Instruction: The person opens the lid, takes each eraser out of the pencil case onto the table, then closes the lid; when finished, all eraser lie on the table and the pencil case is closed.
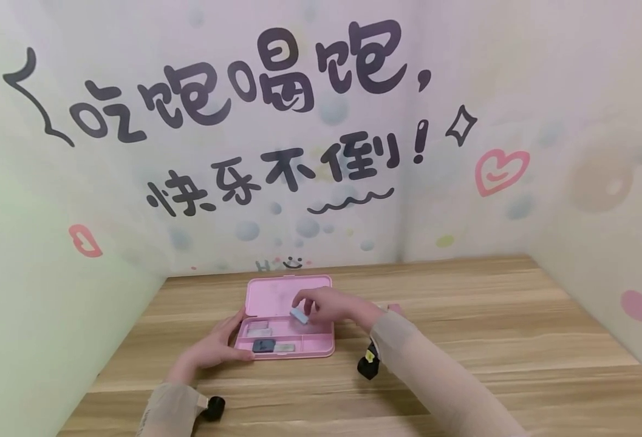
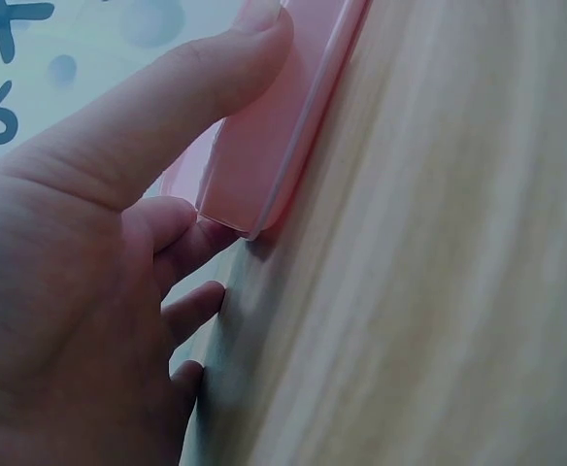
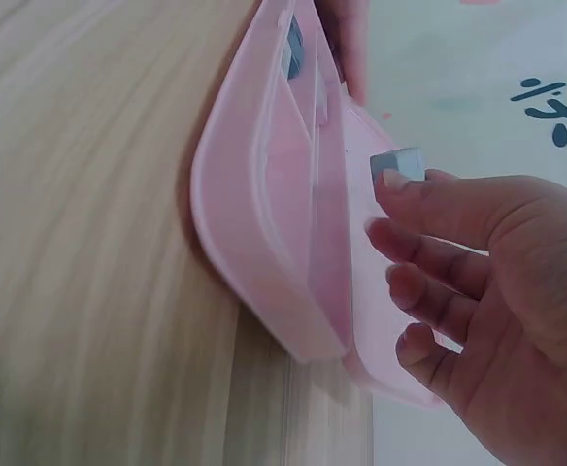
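Light-blue block (image 1: 299,316) hangs at the lower centre of the head view, pinched by thumb and finger in the grip of the right hand (image 1: 326,304); it lies on the left of that hand, its long axis slanting from upper left to lower right, while the long divider of the pink case (image 1: 321,357) runs nearly level across the frame, so the two look out of line; the block appears raised above the case, near the folded-back lid (image 1: 268,296), though its exact height is hard to tell; the left hand (image 1: 214,348), farther off, holds the case's lower-left corner; below and left, a dark block (image 1: 263,346) and a pale block (image 1: 285,348) lie side by side inside.
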### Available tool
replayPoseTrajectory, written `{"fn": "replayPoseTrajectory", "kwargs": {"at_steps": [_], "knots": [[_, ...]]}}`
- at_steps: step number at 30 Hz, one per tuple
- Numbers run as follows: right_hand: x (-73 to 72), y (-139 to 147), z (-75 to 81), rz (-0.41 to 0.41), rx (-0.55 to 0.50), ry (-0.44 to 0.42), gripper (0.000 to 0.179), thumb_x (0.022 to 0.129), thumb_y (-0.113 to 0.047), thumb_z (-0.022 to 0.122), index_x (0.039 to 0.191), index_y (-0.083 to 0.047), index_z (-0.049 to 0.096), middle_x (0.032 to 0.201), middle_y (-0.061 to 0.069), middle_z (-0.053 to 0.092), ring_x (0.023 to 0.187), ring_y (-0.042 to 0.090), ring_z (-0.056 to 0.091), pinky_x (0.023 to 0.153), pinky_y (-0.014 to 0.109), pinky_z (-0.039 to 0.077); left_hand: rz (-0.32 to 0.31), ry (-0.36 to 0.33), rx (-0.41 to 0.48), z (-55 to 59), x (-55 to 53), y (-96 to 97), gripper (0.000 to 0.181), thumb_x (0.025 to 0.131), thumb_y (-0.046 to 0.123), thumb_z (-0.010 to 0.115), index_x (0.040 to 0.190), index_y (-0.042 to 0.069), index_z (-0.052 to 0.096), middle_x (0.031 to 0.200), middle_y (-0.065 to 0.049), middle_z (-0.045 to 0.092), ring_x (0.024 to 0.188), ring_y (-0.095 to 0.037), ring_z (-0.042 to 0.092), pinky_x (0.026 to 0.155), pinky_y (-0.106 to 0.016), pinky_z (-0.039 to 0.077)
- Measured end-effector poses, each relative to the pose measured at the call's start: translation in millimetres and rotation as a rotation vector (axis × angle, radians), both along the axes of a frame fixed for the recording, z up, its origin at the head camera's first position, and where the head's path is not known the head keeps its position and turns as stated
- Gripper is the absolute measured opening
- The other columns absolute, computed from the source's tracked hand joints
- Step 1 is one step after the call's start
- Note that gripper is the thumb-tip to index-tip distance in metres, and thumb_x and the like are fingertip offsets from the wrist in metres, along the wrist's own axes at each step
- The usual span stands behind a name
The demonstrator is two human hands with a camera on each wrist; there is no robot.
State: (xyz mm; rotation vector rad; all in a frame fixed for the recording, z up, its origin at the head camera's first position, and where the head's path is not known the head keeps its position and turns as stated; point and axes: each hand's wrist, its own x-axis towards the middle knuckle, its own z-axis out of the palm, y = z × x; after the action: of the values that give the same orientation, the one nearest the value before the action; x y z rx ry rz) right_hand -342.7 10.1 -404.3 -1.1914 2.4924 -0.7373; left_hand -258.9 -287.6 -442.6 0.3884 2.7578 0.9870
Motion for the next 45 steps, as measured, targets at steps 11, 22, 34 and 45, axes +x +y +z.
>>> {"fn": "replayPoseTrajectory", "kwargs": {"at_steps": [11, 22, 34, 45], "knots": [[7.2, 25, -2.5, -0.055, -0.098, -0.098, 0.04, 0.085, 0.006, 0.066, 0.118, -0.015, 0.058, 0.088, -0.002, 0.063, 0.082, 0.011, 0.058, 0.074, 0.024, 0.05, -0.019, 0.002, 0.013, -1.0, -1.2, -0.7, 0.114, 0.075, 0.042, 0.081, 0.156, 0.006, 0.01, 0.155, -0.028, 0.016, 0.139, -0.049, 0.013, 0.106, -0.068, 0.018], [10.6, 50, -7.5, -0.091, -0.236, -0.107, 0.039, 0.081, 0.0, 0.075, 0.114, -0.01, 0.057, 0.077, -0.002, 0.064, 0.071, 0.012, 0.057, 0.066, 0.027, 0.048, -0.022, 0.013, 0.007, -1.7, -1.8, -0.2, 0.113, 0.075, 0.042, 0.082, 0.156, 0.006, 0.011, 0.155, -0.028, 0.017, 0.139, -0.049, 0.014, 0.106, -0.067, 0.018], [16.7, 90, -9.6, -0.181, -0.293, -0.126, 0.039, 0.082, -0.003, 0.074, 0.115, -0.011, 0.056, 0.077, -0.002, 0.064, 0.067, 0.014, 0.055, 0.06, 0.028, 0.047, -0.01, -0.005, -0.005, -0.5, -1.7, 0.4, 0.114, 0.075, 0.044, 0.081, 0.156, 0.007, 0.01, 0.155, -0.028, 0.016, 0.14, -0.049, 0.014, 0.106, -0.067, 0.018], [20.4, 137, -10.4, -0.272, -0.331, -0.131, 0.039, 0.083, -0.006, 0.073, 0.118, -0.009, 0.054, 0.08, 0.001, 0.063, 0.068, 0.017, 0.054, 0.057, 0.028, 0.046, -0.004, -0.021, 0.009, 3.0, 0.6, 3.2, 0.114, 0.074, 0.042, 0.082, 0.155, 0.005, 0.011, 0.155, -0.03, 0.015, 0.139, -0.051, 0.012, 0.107, -0.067, 0.015]]}}
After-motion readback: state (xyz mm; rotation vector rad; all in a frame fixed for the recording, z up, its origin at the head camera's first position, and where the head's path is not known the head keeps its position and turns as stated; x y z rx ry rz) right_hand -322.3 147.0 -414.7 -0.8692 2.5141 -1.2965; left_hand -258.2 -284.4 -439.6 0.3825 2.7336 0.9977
